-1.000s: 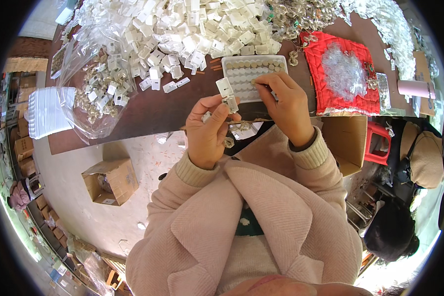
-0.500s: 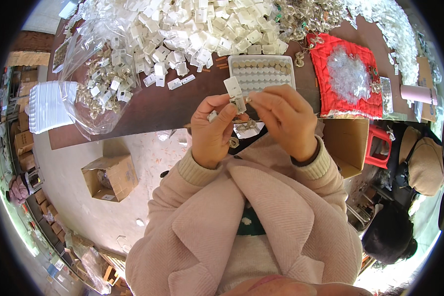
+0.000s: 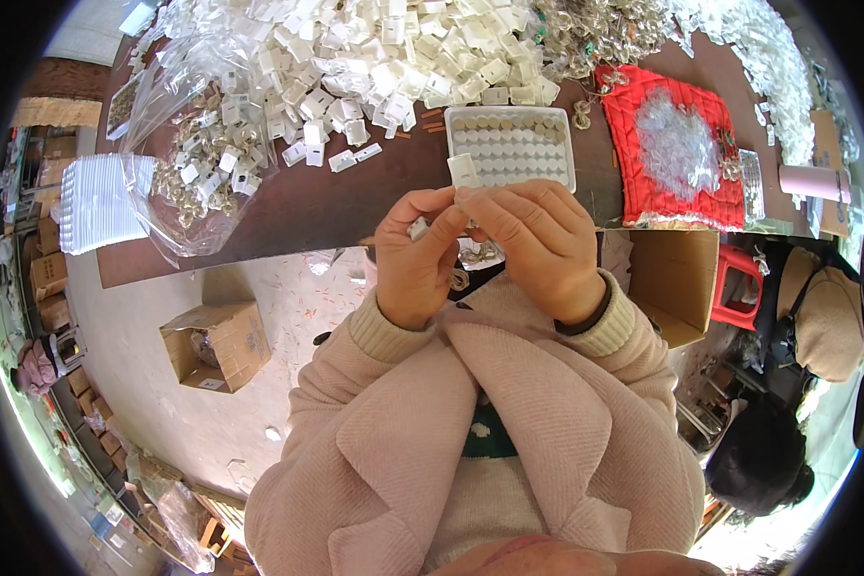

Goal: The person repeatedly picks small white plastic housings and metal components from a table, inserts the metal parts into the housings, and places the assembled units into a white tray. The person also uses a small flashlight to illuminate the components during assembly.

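Observation:
My left hand is closed, its thumb and fingers pinching a small white plastic case whose flat upper part sticks up above the fingertips. Another little white piece shows between the fingers of the same hand. My right hand meets it at the case's lower end, thumb and fingers pressed together. Whatever the right fingertips pinch is hidden behind them. Just beyond the hands stands a white tray with rows of round cups, the far rows holding small tan discs.
A heap of similar white cases covers the far table. At left lie a clear bag of wired pieces and stacked white trays. A red cloth bears clear plastic bits. Cardboard boxes and a red stool stand below.
My right hand has moved left and its fingertips now meet the white case. The case has dropped slightly, and its lower part is now covered by the fingers.

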`<state>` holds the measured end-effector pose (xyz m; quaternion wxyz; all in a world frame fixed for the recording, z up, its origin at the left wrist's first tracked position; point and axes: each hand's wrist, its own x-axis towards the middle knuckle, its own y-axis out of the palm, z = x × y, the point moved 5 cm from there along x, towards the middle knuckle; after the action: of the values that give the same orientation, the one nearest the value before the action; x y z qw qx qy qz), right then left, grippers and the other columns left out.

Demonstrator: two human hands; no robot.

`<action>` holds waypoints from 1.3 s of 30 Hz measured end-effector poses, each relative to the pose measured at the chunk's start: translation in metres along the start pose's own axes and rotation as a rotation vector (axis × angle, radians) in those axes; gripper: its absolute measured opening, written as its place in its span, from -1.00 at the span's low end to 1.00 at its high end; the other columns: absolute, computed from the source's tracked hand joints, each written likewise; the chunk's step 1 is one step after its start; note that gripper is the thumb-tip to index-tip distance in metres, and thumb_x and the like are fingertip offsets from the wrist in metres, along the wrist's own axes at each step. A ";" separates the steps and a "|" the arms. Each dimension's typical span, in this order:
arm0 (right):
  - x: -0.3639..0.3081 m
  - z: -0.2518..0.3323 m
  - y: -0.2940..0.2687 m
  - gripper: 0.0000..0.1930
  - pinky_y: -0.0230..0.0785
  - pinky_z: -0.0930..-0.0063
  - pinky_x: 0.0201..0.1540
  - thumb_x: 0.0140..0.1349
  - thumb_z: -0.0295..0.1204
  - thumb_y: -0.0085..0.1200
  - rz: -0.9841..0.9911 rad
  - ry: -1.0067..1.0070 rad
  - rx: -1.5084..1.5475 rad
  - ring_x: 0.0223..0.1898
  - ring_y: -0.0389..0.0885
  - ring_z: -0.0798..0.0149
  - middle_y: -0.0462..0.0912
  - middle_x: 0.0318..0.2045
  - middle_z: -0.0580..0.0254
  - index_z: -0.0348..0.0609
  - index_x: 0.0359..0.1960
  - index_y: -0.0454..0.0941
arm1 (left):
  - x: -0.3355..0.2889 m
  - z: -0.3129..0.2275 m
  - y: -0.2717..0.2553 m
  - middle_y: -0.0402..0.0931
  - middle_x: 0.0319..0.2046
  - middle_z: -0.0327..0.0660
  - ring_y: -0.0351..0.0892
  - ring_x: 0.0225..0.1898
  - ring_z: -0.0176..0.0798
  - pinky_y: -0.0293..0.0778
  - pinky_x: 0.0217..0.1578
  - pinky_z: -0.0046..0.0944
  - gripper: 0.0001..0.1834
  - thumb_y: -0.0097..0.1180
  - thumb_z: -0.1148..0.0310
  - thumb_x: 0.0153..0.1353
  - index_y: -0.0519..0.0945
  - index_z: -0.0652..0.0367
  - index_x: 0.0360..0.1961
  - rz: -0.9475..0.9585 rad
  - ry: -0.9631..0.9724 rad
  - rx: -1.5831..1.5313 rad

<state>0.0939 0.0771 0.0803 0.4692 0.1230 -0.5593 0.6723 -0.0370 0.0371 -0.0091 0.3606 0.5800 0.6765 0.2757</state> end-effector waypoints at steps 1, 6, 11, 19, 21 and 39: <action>0.000 0.002 0.002 -0.56 0.53 0.34 -0.16 -0.08 -0.53 0.20 0.028 -0.004 -0.045 -0.21 0.67 0.17 0.67 -0.18 0.18 -0.25 -0.05 0.64 | 0.001 0.001 -0.002 0.65 -0.23 -0.16 0.63 -0.40 -0.40 0.21 -0.68 -0.59 -0.81 0.21 0.54 0.33 0.58 0.28 -0.05 -0.004 -0.003 -0.015; 0.005 0.004 0.013 -0.60 0.51 0.29 -0.18 -0.01 -0.57 0.19 0.031 0.073 -0.025 -0.23 0.66 0.13 0.68 -0.23 0.19 -0.26 -0.04 0.64 | 0.006 0.000 -0.014 0.67 -0.22 -0.12 0.64 -0.40 -0.40 0.21 -0.68 -0.59 -0.83 0.20 0.54 0.33 0.59 0.23 -0.06 -0.155 0.016 0.009; 0.006 -0.059 0.007 -0.69 0.47 0.23 -0.26 0.05 -0.62 0.20 0.029 0.341 -0.205 -0.30 0.60 0.08 0.64 -0.31 0.20 -0.14 -0.13 0.69 | 0.005 -0.003 -0.013 0.69 -0.17 0.00 0.70 -0.35 -0.33 0.20 -0.70 -0.60 -0.83 0.20 0.53 0.33 0.58 0.23 -0.07 -0.183 -0.005 0.031; 0.007 -0.074 0.018 -0.83 0.49 0.22 -0.25 0.13 -0.57 0.22 0.098 0.329 -0.235 -0.29 0.62 0.10 0.63 -0.35 0.21 -0.08 -0.24 0.68 | 0.009 -0.007 -0.009 0.68 -0.16 0.02 0.71 -0.33 -0.31 0.17 -0.72 -0.62 -0.82 0.17 0.53 0.35 0.55 0.22 -0.05 -0.152 -0.038 0.024; 0.007 -0.062 0.014 -0.84 0.51 0.22 -0.24 0.12 -0.57 0.24 0.029 0.371 -0.082 -0.30 0.64 0.09 0.66 -0.34 0.20 -0.10 -0.25 0.67 | 0.009 -0.007 -0.007 0.68 -0.17 0.02 0.72 -0.31 -0.30 0.16 -0.73 -0.61 -0.82 0.16 0.53 0.35 0.53 0.21 -0.04 -0.158 -0.051 0.013; -0.003 -0.014 0.011 -0.77 0.51 0.35 -0.22 0.09 -0.60 0.29 -0.020 0.353 0.268 -0.24 0.65 0.10 0.69 -0.24 0.11 -0.22 -0.17 0.70 | 0.001 -0.003 -0.001 0.62 -0.31 -0.25 0.52 -0.46 -0.57 0.17 -0.66 -0.62 -0.81 0.12 0.45 0.39 0.55 0.22 0.00 -0.212 -0.145 0.052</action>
<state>0.0924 0.0887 0.0662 0.5458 0.0701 -0.3729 0.7471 -0.0401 0.0376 -0.0086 0.4207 0.5329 0.7128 0.1759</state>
